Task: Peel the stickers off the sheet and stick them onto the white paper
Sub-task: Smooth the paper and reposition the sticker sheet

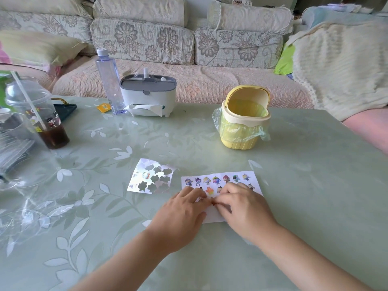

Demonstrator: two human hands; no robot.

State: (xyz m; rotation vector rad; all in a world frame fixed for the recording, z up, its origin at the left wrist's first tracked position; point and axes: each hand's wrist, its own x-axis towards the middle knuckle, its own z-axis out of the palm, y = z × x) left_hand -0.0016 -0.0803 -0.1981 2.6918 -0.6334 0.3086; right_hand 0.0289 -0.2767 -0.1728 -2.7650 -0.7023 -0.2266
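Both hands are down on the white paper (pixel 212 215), which lies flat on the green table (pixel 294 164) right in front of the person. The right hand (pixel 245 208) has thumb and forefinger nipped together on a small reddish sticker (pixel 213 203), right at the paper's surface. The left hand (pixel 180 215) comes in from the other side, fingers bent, tips meeting the right hand's at that same spot. Whether it grips anything itself, I cannot tell.

Above the hands, a row of little cartoon stickers (pixel 216 180) runs across the top of the paper, and a second row below is partly covered by the fingers.

The sticker sheet (pixel 151 179) sits just left of the paper, close but not touching. It is shiny and slightly curled, and most of its shapes are peeled out, with a few left near its left edge.

Further back on the table stands a yellow bin (pixel 241 122) with its lid up and a bag lining it. To its left are a tissue box (pixel 148 95), a clear bottle (pixel 109 80) and a plastic cup (pixel 42 118) of dark drink with a straw. A flowered sofa (pixel 189 49) runs behind the table
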